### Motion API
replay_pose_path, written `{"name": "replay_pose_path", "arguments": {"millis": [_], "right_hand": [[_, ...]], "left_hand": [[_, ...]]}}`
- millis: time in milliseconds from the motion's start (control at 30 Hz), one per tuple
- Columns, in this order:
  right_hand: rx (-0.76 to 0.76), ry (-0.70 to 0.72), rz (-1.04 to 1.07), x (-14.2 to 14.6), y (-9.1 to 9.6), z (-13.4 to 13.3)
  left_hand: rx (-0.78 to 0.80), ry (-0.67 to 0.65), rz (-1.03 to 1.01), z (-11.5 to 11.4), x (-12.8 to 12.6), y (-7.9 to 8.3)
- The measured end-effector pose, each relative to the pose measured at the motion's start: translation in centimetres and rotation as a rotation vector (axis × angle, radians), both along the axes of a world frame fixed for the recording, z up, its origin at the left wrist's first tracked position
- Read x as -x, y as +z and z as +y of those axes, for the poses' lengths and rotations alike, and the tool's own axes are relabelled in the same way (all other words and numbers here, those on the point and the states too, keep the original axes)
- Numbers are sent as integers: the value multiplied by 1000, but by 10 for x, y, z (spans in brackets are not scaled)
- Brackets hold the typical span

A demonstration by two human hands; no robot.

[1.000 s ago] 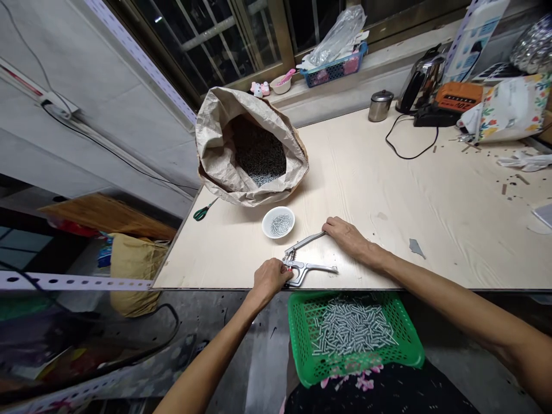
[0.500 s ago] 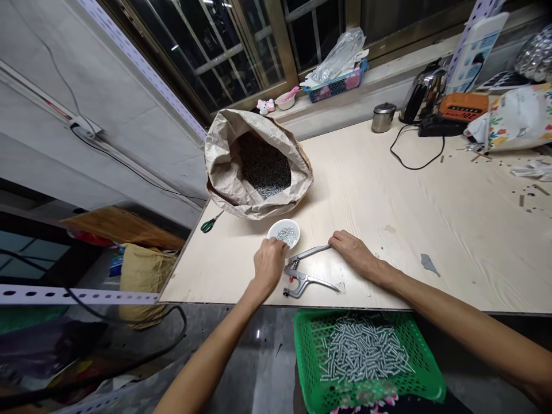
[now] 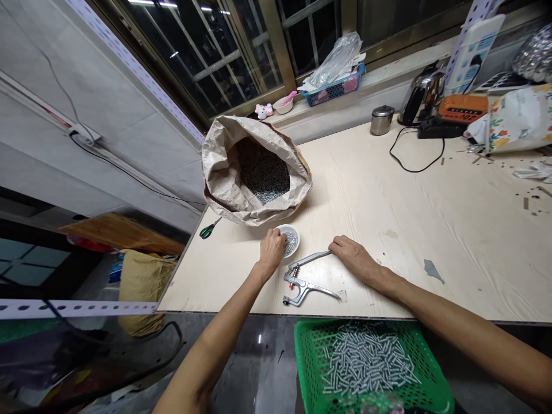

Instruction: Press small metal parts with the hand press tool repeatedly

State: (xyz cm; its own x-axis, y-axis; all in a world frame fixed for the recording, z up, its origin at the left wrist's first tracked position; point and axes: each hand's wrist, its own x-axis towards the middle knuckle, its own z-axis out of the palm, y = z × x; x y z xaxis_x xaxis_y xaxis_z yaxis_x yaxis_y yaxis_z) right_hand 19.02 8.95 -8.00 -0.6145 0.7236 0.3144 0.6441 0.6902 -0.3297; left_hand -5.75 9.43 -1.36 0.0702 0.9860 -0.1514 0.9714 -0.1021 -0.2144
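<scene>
My left hand [image 3: 272, 251] is at the left edge of a small white bowl [image 3: 297, 237] that holds small silvery metal pieces. Its fingers are closed and bent over the rim into the bowl; what is between their tips is hidden. The tip of the upper handle of silver snap pliers [image 3: 304, 286] is pinched in my right hand [image 3: 347, 251]. These pliers lie on the table with handles spread, a spring and a red part showing near the jaws.
A large paper sack [image 3: 215, 190] of small metal parts stands behind the bowl. Green-handled scissors [image 3: 207, 231] lie at the table's left edge. Below the front edge is a green basket [image 3: 304, 356] of metal pins. A kettle [image 3: 425, 95] and a lidded metal cup [image 3: 382, 122] stand farther back.
My left hand has moved up from just below the bowl to its left rim, with fingers reaching in. My right hand stays on the pliers' handle. The view has shifted slightly.
</scene>
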Motion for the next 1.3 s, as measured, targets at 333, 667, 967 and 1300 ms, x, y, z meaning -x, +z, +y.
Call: {"name": "replay_pose_path", "arguments": {"millis": [333, 667, 967, 1300], "right_hand": [[12, -22, 0, 0, 4, -1], [139, 193, 5, 16, 24, -59], [34, 237, -7, 12, 10, -63], [-57, 285, -59, 7, 16, -69]], "left_hand": [[-172, 25, -527, -16, 3, 18], [208, 597, -1208, -105, 6, 5], [294, 672, -1201, -111, 2, -4], [268, 724, -1270, -113, -6, -7]]}}
